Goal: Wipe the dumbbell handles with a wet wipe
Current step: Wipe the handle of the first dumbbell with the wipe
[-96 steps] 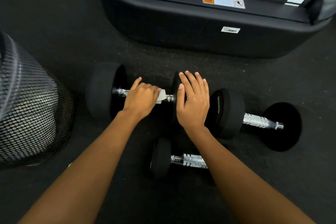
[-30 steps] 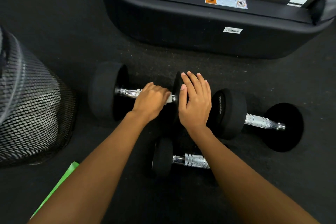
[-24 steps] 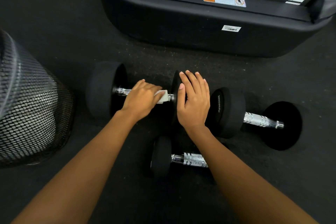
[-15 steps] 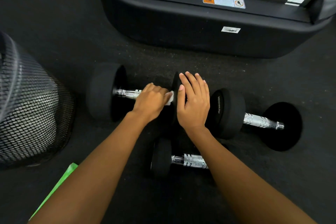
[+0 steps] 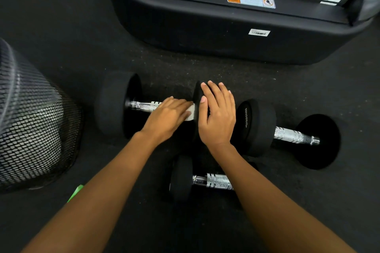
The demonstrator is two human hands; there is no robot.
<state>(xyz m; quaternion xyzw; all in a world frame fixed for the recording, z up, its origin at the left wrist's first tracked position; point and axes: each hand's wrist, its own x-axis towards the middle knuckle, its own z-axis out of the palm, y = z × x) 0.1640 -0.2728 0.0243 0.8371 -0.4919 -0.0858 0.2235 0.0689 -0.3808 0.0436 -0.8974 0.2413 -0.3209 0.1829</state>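
Three black dumbbells with chrome handles lie on the dark floor. My left hand grips a white wet wipe around the right end of the left dumbbell's handle. My right hand lies flat with straight fingers on that dumbbell's right weight head. The right dumbbell lies beyond my right hand. A smaller dumbbell lies nearer to me, partly hidden under my right forearm.
A black treadmill base with a warning label stands just behind the dumbbells. A black mesh bin stands at the left. A green object peeks out by my left forearm.
My left hand slid back and forth along the handle with the wipe and is now at its right end. My right hand stayed on the weight head.
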